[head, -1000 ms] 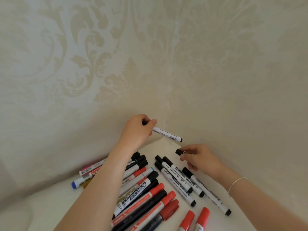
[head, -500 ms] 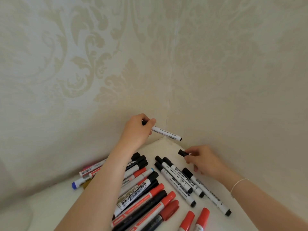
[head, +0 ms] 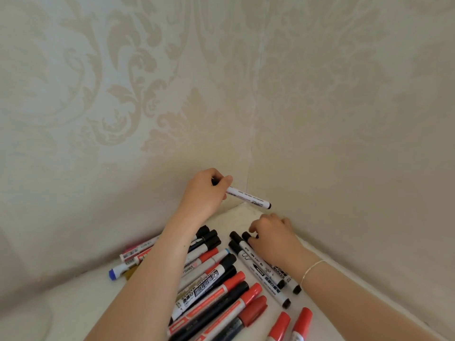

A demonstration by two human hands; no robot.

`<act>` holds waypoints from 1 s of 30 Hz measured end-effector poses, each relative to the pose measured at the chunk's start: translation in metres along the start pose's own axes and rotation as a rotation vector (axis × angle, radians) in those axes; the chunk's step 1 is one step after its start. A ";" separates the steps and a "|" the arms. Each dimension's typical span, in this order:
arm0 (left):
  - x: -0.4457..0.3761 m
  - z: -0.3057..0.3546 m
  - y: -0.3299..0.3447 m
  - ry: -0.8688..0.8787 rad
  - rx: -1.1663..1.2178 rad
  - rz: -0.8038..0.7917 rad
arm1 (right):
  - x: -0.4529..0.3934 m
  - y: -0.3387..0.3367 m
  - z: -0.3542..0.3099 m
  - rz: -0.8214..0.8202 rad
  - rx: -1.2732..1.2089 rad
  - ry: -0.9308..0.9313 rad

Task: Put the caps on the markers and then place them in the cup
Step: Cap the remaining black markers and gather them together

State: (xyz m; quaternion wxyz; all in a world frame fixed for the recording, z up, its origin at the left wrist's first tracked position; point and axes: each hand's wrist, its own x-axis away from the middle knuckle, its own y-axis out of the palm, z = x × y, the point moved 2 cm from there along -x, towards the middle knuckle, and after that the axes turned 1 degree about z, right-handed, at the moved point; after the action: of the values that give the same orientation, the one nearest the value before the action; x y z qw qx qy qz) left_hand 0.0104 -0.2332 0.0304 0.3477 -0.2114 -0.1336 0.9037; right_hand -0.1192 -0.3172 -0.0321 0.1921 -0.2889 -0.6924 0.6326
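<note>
My left hand (head: 204, 193) is raised near the wall corner and grips a white marker (head: 248, 198) by its upper end; the marker's black end points down to the right. My right hand (head: 273, 239) lies low on the table with curled fingers. Its thumb and fingertip pinch the black cap end (head: 245, 235) of a lying white marker. The small loose black cap is not visible. Several capped markers lie in front of me: black-capped ones (head: 261, 269) by my right hand, and red and black ones (head: 216, 289) under my left forearm. No cup is in view.
The white table (head: 81, 299) sits in a corner between two patterned walls (head: 172, 94). A blue-capped marker (head: 118, 270) and a pink one (head: 138, 249) lie at the left. Two red-capped markers (head: 293, 326) lie at the bottom edge. A pale rounded shape (head: 24, 323) is at the bottom left.
My right hand has dropped from holding a small black cap in the air down onto the black-capped markers. My left hand and its marker have stayed nearly still.
</note>
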 end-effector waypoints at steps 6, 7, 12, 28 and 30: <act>0.001 0.002 -0.004 0.004 0.022 0.006 | -0.001 0.000 -0.005 0.053 0.054 -0.004; 0.000 0.002 -0.005 0.002 0.023 0.007 | 0.000 -0.002 -0.007 0.088 0.006 -0.037; -0.002 0.002 -0.010 -0.003 0.027 0.033 | 0.010 -0.001 -0.025 -0.002 -0.077 -0.212; -0.003 -0.015 -0.018 -0.352 0.324 -0.283 | 0.015 -0.082 -0.009 -0.487 -1.401 -0.092; 0.000 -0.013 -0.014 -0.345 0.288 -0.351 | 0.014 -0.090 -0.006 -0.497 -1.432 -0.099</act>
State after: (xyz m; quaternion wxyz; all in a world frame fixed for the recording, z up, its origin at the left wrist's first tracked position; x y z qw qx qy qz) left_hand 0.0243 -0.2218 0.0243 0.4971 0.0235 -0.0956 0.8621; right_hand -0.1399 -0.3067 0.0560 0.0631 -0.1500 -0.9864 -0.0210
